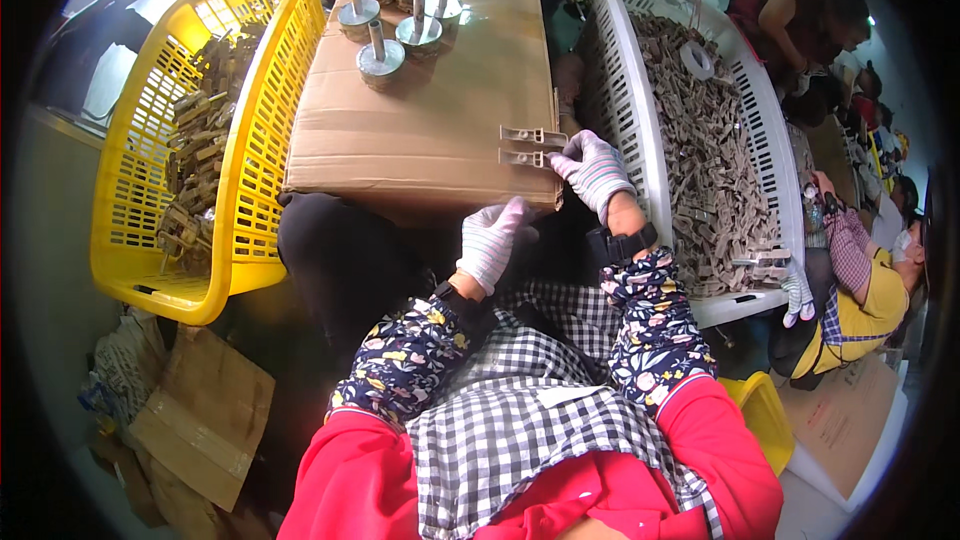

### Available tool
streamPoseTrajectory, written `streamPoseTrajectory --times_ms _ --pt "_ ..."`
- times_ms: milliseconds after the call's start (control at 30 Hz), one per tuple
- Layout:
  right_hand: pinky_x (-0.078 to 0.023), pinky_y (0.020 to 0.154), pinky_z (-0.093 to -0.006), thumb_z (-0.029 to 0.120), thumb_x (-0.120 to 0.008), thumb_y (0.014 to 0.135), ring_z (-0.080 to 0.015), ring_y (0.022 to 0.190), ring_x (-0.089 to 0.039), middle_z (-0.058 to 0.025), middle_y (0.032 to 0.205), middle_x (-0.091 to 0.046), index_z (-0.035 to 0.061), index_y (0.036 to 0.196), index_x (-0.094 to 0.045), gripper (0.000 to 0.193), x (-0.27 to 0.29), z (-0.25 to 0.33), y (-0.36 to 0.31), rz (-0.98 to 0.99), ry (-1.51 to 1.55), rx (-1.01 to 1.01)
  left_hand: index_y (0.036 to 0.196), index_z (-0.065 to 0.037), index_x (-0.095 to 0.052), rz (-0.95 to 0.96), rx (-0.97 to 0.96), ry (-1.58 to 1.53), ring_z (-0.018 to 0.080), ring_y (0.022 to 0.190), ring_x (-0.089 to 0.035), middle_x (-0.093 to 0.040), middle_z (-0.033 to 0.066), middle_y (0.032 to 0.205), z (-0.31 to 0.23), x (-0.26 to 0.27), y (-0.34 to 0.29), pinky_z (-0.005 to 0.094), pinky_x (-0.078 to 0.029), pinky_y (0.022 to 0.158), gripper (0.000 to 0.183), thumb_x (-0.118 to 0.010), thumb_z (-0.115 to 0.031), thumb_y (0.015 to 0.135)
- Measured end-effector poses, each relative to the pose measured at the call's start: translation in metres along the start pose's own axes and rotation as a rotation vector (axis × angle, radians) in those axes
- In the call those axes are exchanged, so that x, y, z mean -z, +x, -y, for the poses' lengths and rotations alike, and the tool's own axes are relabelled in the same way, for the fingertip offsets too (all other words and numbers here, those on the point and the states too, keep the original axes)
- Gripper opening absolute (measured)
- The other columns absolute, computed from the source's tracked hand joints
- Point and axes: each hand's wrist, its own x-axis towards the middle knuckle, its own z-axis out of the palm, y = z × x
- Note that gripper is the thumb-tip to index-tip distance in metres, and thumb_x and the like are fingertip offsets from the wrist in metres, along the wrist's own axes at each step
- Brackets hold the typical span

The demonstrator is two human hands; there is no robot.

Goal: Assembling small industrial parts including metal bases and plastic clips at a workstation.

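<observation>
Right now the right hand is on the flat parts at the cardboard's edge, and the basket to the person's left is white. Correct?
Not quite. The head view shows the basket on the person's left is yellow; the white one is on the right. The right hand is indeed on the flat parts at the cardboard's edge.

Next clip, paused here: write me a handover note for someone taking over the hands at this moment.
Left hand: striped glove, empty, over the lap.
Right hand: grip on the end of two flat tan plastic pieces at the cardboard box edge.
White slotted crate at right holds loose tan pieces; yellow plastic basket at left holds bundled ones.
Round metal post bases stand on the box.
Done and left: cannot tell.
</observation>
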Motion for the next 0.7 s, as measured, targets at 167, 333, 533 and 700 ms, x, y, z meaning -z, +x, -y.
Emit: streamPoseTrajectory --times_ms 167,333,533,700 --pt "-0.047 0.075 -0.038 0.033 -0.068 0.074 -0.0316 0.081 -0.061 -0.0166 0.081 -0.064 0.0055 0.084 -0.058 0.031 0.009 0.007 -0.002 0.029 0.009 -0.012 0.099 0.005 -0.063 -0.008 0.03 0.022 0.0138 0.068 -0.061 -0.066 0.0109 0.09 0.003 0.003 0.003 0.0257 -0.048 0.065 0.037 -0.057 -0.029 0.088" --pt "-0.047 0.07 -0.0378 0.024 -0.062 0.08 -0.028 0.077 -0.061 -0.0138 0.082 -0.062 0.006 0.086 -0.059 0.019 0.023 0.021 -0.008 -0.128 0.058 0.102 0.097 0.004 -0.064 -0.019 0.025 -0.015 0.0129 0.067 -0.06 -0.066 0.0098 0.089 0.0 0.001 -0.001 0.0251 -0.049 0.065 0.035 -0.059 -0.029 0.087" --pt "-0.049 0.071 -0.0344 0.017 -0.064 0.08 -0.0249 0.078 -0.061 -0.0129 0.088 -0.061 0.0057 0.093 -0.062 0.018 0.018 -0.003 0.01 -0.177 0.203 0.258 0.096 0.004 -0.064 -0.003 0.026 -0.004 0.0126 0.067 -0.06 -0.066 0.0083 0.085 0.001 -0.003 -0.001 0.0246 -0.049 0.064 0.033 -0.06 -0.028 0.087" --pt "-0.049 0.068 -0.0302 0.015 -0.063 0.081 -0.0207 0.073 -0.061 -0.0097 0.083 -0.062 0.0054 0.092 -0.063 0.014 0.056 -0.012 0.001 -0.357 0.213 0.383 0.092 0.005 -0.064 -0.031 0.043 -0.039 0.0147 0.065 -0.061 -0.066 0.0089 0.083 0.003 0.005 -0.003 0.0254 -0.048 0.064 0.032 -0.061 -0.027 0.087"
